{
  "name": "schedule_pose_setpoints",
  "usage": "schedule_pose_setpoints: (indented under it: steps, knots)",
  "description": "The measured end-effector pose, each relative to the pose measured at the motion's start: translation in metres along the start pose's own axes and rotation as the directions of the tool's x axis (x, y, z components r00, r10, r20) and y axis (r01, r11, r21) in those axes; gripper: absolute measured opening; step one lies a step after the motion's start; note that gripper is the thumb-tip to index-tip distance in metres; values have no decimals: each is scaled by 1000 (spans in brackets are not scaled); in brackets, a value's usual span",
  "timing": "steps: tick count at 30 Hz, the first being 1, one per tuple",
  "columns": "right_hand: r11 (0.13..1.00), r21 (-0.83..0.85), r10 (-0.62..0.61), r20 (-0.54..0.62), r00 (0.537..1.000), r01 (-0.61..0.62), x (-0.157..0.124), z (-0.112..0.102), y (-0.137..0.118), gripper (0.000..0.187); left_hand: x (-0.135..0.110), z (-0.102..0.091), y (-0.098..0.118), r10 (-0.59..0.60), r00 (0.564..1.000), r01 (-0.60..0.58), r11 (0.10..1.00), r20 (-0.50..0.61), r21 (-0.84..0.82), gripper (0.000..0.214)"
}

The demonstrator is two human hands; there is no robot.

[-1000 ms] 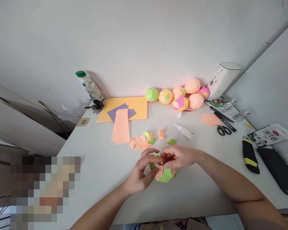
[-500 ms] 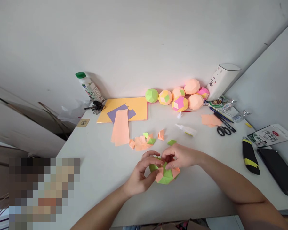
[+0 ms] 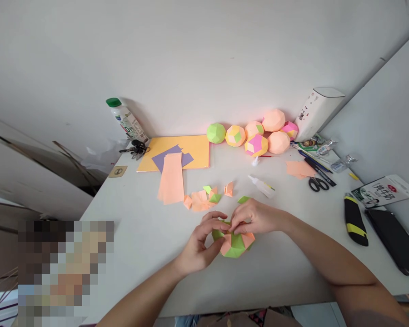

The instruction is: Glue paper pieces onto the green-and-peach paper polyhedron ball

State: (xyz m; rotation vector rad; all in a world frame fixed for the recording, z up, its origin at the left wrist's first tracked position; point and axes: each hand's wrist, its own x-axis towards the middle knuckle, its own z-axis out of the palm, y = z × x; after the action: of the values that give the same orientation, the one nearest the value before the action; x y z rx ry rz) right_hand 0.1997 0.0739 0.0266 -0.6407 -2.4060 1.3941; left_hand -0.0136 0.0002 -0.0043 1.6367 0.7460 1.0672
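Both hands hold a partly built paper ball [image 3: 234,244] of green and orange folded pieces, just above the white table [image 3: 139,236] near its front middle. My left hand [image 3: 199,245] cups the ball from the left, thumb and fingers curled around it. Over the ball's top, my right hand [image 3: 255,218] pinches its upper edge with the fingertips. Loose folded orange and green paper pieces [image 3: 207,198] lie just beyond the hands. A small glue bottle [image 3: 263,186] lies behind my right hand.
Several finished paper balls [image 3: 255,136] sit at the back by the wall, beside a white box [image 3: 316,113]. Orange, purple and yellow sheets [image 3: 175,159], keys [image 3: 135,149] and a green-capped bottle [image 3: 126,120] lie at the back left. Scissors [image 3: 318,184], pens, a utility knife [image 3: 356,222] lie right.
My hands and the ball stay in nearly the same spot; my right fingers have shifted slightly on the ball's top edge. The view has tilted a little.
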Motion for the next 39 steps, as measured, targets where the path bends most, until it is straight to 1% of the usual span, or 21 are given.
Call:
schedule_pose_setpoints:
  steps: [4,8,17,23,28,31,34,39]
  knots:
    - [994,-55,-96,-21,995,95,1,-1,3,13,0,0,0,-10,1000,10,1000,-1,2,34]
    - [987,-78,-140,-23,990,137,1,-2,1,13,-1,0,0,-9,1000,9,1000,1,-3,33]
    - [978,-115,-178,-20,984,174,2,-4,-4,13,-1,1,2,-22,1000,22,1000,1,-1,31]
    - [986,-67,-153,7,988,153,1,-6,-11,12,-1,0,2,-18,1000,18,1000,6,13,31]
    - [988,-22,-153,10,988,153,2,-5,-12,10,-1,0,3,-55,998,55,998,21,-4,32]
    - [993,21,-117,1,993,117,2,-3,-11,8,0,0,4,-91,996,91,996,26,-20,29]
    - [997,75,-33,-20,999,34,1,0,-10,5,1,0,6,-118,992,120,992,43,-35,29]
    - [981,171,94,-33,995,-87,1,2,-12,5,3,-2,11,-126,987,132,989,98,-62,28]
